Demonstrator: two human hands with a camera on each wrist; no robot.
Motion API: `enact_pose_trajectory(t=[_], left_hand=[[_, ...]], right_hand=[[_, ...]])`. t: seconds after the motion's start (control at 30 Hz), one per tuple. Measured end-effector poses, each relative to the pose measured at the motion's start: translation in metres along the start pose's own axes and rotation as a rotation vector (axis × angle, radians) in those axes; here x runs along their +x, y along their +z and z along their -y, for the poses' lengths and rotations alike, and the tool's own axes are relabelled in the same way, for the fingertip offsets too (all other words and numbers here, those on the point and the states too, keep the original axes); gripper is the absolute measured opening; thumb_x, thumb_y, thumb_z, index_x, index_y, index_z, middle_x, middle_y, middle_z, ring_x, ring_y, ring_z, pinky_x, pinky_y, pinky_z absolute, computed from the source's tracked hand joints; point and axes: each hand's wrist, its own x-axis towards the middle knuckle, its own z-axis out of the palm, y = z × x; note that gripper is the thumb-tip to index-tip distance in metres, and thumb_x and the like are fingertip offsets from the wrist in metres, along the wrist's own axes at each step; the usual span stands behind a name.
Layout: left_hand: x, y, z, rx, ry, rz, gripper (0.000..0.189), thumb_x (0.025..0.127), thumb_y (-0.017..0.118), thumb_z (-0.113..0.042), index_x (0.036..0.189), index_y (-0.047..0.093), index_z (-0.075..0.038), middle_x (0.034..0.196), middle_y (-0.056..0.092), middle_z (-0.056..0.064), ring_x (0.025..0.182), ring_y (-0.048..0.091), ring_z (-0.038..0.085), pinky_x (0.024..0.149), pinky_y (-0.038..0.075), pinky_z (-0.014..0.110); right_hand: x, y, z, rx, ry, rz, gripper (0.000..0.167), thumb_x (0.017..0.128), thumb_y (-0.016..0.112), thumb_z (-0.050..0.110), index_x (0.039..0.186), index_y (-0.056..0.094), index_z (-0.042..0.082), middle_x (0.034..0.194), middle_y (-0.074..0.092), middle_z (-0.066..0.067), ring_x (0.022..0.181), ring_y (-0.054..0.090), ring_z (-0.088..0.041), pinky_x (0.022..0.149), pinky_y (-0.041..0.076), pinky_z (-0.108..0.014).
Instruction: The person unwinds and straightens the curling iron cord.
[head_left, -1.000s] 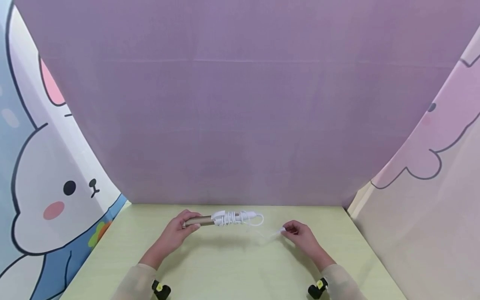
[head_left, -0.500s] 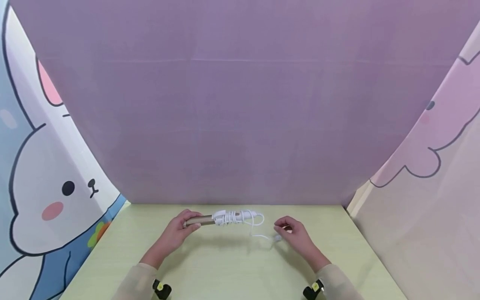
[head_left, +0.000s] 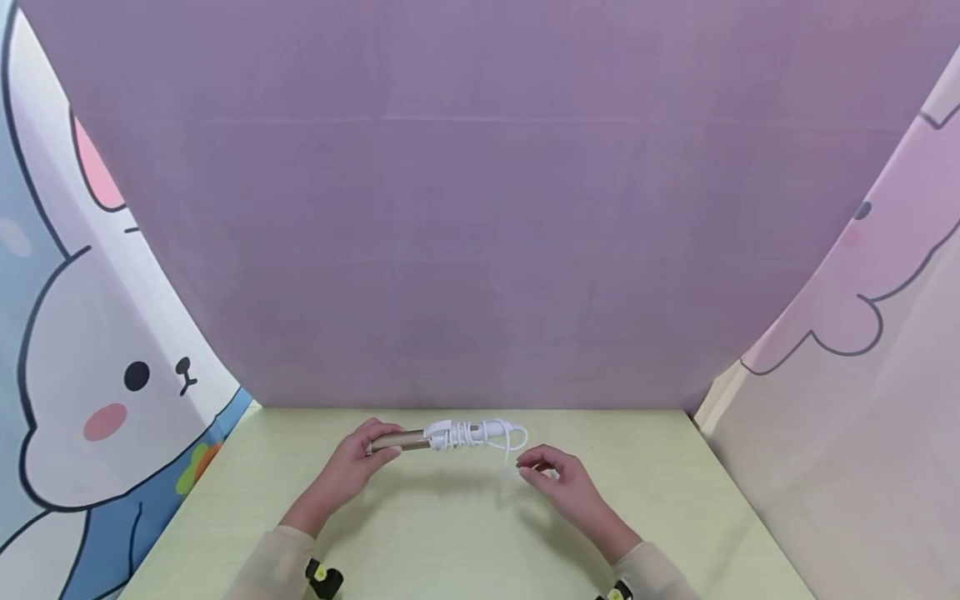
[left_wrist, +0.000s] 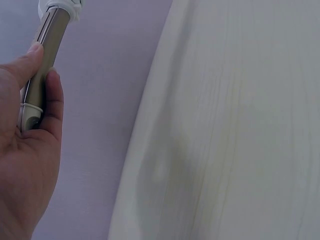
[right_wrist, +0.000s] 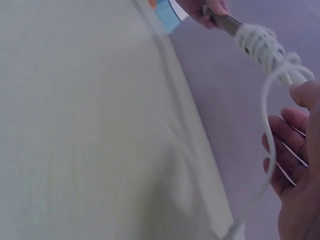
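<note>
A curling iron point(head_left: 411, 440) with a gold barrel and white handle is held level above the table by my left hand point(head_left: 352, 463), which grips the barrel's end between thumb and fingers. White cord point(head_left: 459, 435) is wound in several turns round the handle, and a loop stands out at its right end. My right hand point(head_left: 567, 485) is just below and right of that loop, its fingers loosely bent and apart from the thumb. In the right wrist view the loose cord point(right_wrist: 265, 107) runs down across these fingers toward a blurred white plug end point(right_wrist: 235, 231).
The pale wood-grain table point(head_left: 420, 550) reaches back to a purple cloth backdrop point(head_left: 480, 250). Cartoon-printed cloths hang at the left point(head_left: 90, 333) and right point(head_left: 862, 467). Dark wrist cameras point(head_left: 324, 578) sit near the sleeves.
My right hand has released the white plug end, which it pinched a second ago, and has moved left along the loose cord toward the handle. My left hand and the curling iron stay put.
</note>
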Motion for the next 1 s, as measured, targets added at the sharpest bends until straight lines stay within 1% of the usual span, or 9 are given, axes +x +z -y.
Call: enact_pose_trajectory(t=[0.17, 0.27, 0.3, 0.4, 0.47, 0.6, 0.77, 0.93, 1.0], left_hand=[[0.001, 0.001, 0.002, -0.006, 0.002, 0.003, 0.028, 0.107, 0.077, -0.025, 0.133, 0.075, -0.018, 0.115, 0.063, 0.003, 0.087, 0.053, 0.019, 0.073, 0.047, 0.031], [0.001, 0.001, 0.003, -0.003, 0.006, 0.009, 0.028, 0.107, 0.077, -0.025, 0.134, 0.075, -0.018, 0.116, 0.063, 0.003, 0.088, 0.053, 0.020, 0.073, 0.047, 0.031], [0.002, 0.001, 0.004, -0.001, 0.002, 0.009, 0.027, 0.107, 0.077, -0.025, 0.134, 0.075, -0.019, 0.116, 0.063, 0.003, 0.088, 0.054, 0.020, 0.073, 0.047, 0.031], [0.002, 0.001, 0.005, 0.008, -0.004, 0.012, 0.027, 0.107, 0.077, -0.024, 0.134, 0.075, -0.021, 0.117, 0.064, 0.002, 0.091, 0.055, 0.021, 0.075, 0.048, 0.032], [0.002, 0.002, 0.005, 0.006, -0.007, 0.011, 0.027, 0.106, 0.078, -0.023, 0.133, 0.075, -0.021, 0.117, 0.064, 0.002, 0.092, 0.056, 0.022, 0.076, 0.049, 0.032], [0.002, 0.003, 0.005, 0.004, 0.008, 0.011, 0.028, 0.106, 0.078, -0.023, 0.134, 0.075, -0.018, 0.118, 0.065, 0.003, 0.092, 0.056, 0.020, 0.076, 0.048, 0.032], [0.002, 0.003, 0.004, 0.021, 0.000, 0.028, 0.028, 0.107, 0.077, -0.024, 0.134, 0.075, -0.019, 0.118, 0.066, 0.003, 0.092, 0.057, 0.020, 0.075, 0.050, 0.032], [0.001, 0.004, 0.002, 0.013, -0.036, 0.043, 0.028, 0.107, 0.077, -0.026, 0.134, 0.075, -0.021, 0.118, 0.066, 0.002, 0.096, 0.057, 0.028, 0.078, 0.050, 0.033], [0.000, 0.004, 0.000, 0.003, -0.042, 0.049, 0.028, 0.107, 0.077, -0.026, 0.134, 0.075, -0.021, 0.118, 0.066, 0.001, 0.098, 0.057, 0.031, 0.079, 0.049, 0.033]], right_hand=[[-0.002, 0.015, 0.004, 0.002, -0.067, 0.012, 0.015, 0.101, 0.083, 0.017, 0.115, 0.080, 0.011, 0.114, 0.080, -0.012, 0.107, 0.074, -0.017, 0.104, 0.055, -0.038], [-0.002, 0.020, 0.006, 0.010, -0.108, -0.009, 0.012, 0.099, 0.085, 0.012, 0.109, 0.080, 0.010, 0.108, 0.081, -0.011, 0.102, 0.075, -0.016, 0.100, 0.059, -0.044], [-0.002, 0.021, 0.007, 0.003, -0.127, -0.019, 0.011, 0.098, 0.085, 0.009, 0.107, 0.080, 0.010, 0.105, 0.081, -0.008, 0.100, 0.074, -0.016, 0.097, 0.060, -0.045], [-0.002, 0.022, 0.010, -0.004, -0.180, -0.044, 0.013, 0.096, 0.084, 0.000, 0.102, 0.079, 0.011, 0.097, 0.079, -0.001, 0.092, 0.073, -0.014, 0.089, 0.062, -0.043], [-0.001, 0.022, 0.012, -0.014, -0.226, -0.060, 0.016, 0.096, 0.082, -0.003, 0.100, 0.079, 0.012, 0.093, 0.077, 0.001, 0.089, 0.072, -0.012, 0.084, 0.063, -0.040], [0.000, 0.017, 0.017, -0.024, -0.299, -0.086, 0.015, 0.097, 0.082, -0.003, 0.102, 0.080, 0.011, 0.088, 0.072, 0.000, 0.085, 0.069, -0.011, 0.075, 0.064, -0.037], [0.005, 0.006, 0.027, -0.042, -0.366, -0.127, 0.015, 0.098, 0.079, -0.005, 0.104, 0.080, 0.008, 0.086, 0.068, 0.000, 0.081, 0.063, -0.010, 0.064, 0.058, -0.030], [0.016, -0.007, 0.032, -0.076, -0.413, -0.187, 0.013, 0.100, 0.075, -0.008, 0.105, 0.081, 0.003, 0.084, 0.065, -0.001, 0.077, 0.059, -0.011, 0.064, 0.052, -0.025], [0.020, -0.013, 0.033, -0.107, -0.426, -0.221, 0.015, 0.101, 0.075, -0.008, 0.105, 0.082, 0.005, 0.082, 0.064, 0.000, 0.076, 0.057, -0.010, 0.065, 0.050, -0.023]])
